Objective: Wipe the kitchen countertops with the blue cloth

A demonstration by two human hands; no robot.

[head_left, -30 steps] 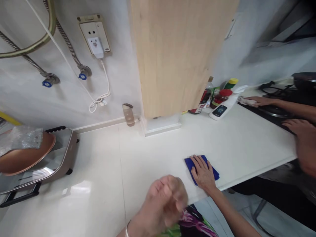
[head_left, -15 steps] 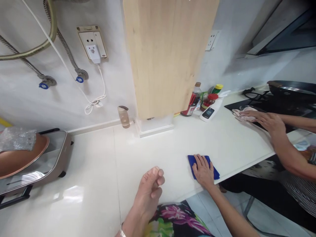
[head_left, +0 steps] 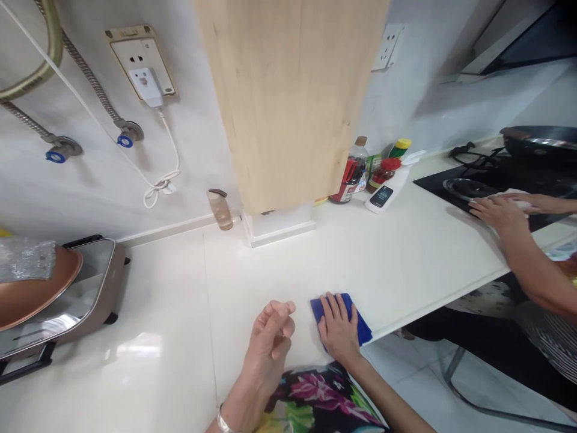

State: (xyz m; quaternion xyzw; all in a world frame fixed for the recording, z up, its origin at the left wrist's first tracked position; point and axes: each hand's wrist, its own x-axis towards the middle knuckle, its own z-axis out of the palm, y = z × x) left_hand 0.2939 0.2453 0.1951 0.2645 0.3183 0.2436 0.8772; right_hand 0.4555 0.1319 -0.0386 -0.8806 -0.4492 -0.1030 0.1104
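Observation:
My right hand (head_left: 340, 329) presses a folded blue cloth (head_left: 363, 329) against the white countertop (head_left: 265, 273), close to its front edge. Its fingers stretch over the top of the cloth, and the cloth's corners stick out around them. Left of it, my left hand (head_left: 270, 340) hovers above the counter with the fingers curled in and nothing visible in them. A bracelet is on that wrist.
At the left stands an electric pan (head_left: 97, 282) with bubble wrap (head_left: 27, 260). A translucent cup (head_left: 220, 210) leans near the wooden cabinet panel (head_left: 288, 108). Behind are a sauce bottle (head_left: 349, 174) and a white bottle (head_left: 383, 193). A co-worker's hand (head_left: 502, 213) rests at the cooktop (head_left: 433, 183).
My right hand has slid the blue cloth left and toward me, nearer my left hand. My left hand stays curled. The co-worker's hands have moved right along the cooktop with a pale cloth.

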